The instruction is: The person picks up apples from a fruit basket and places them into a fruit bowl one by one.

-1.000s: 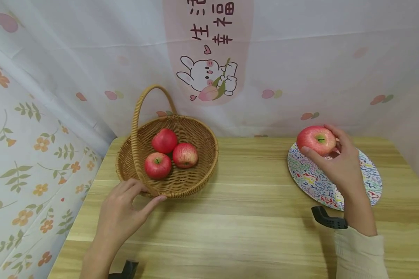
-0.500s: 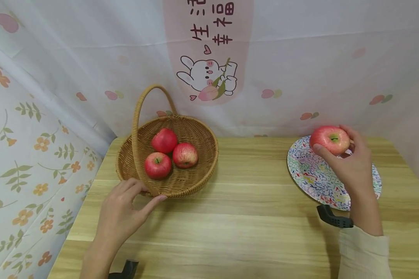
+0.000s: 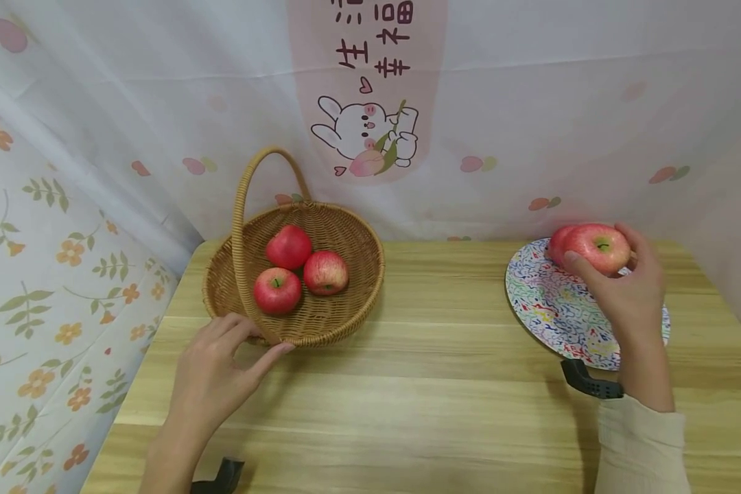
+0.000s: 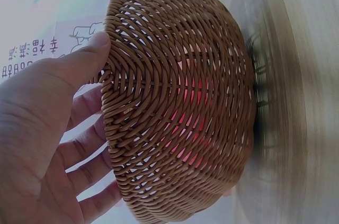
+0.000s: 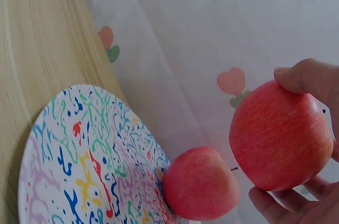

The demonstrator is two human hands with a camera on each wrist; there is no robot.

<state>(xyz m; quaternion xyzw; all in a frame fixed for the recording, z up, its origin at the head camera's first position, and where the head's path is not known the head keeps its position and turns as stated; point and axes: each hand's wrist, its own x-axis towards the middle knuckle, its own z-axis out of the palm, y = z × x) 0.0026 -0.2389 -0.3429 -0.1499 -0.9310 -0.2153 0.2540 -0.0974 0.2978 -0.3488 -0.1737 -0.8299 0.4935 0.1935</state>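
A wicker basket (image 3: 346,309) with a tall handle stands at the table's left and holds three red apples (image 3: 290,245). My left hand (image 3: 247,346) rests against its near wall, thumb and fingers spread either side of the handle's base; in the left wrist view the thumb (image 4: 87,54) touches the basket (image 4: 180,102) at its rim. My right hand (image 3: 611,271) grips a red apple (image 3: 600,247) just above the far part of a colourful patterned plate (image 3: 549,309). A second apple (image 3: 557,243) lies on that plate beside the held apple (image 5: 280,136).
The wooden table (image 3: 432,398) is walled by printed fabric behind and on the left. The plate (image 5: 79,150) sits near the right back corner, close to the cloth. A black wrist mount (image 3: 593,385) juts from my right sleeve.
My right hand has carried the apple to the right, over the plate's far side, and the second apple has come into sight beside it. The left hand has stayed at the basket.
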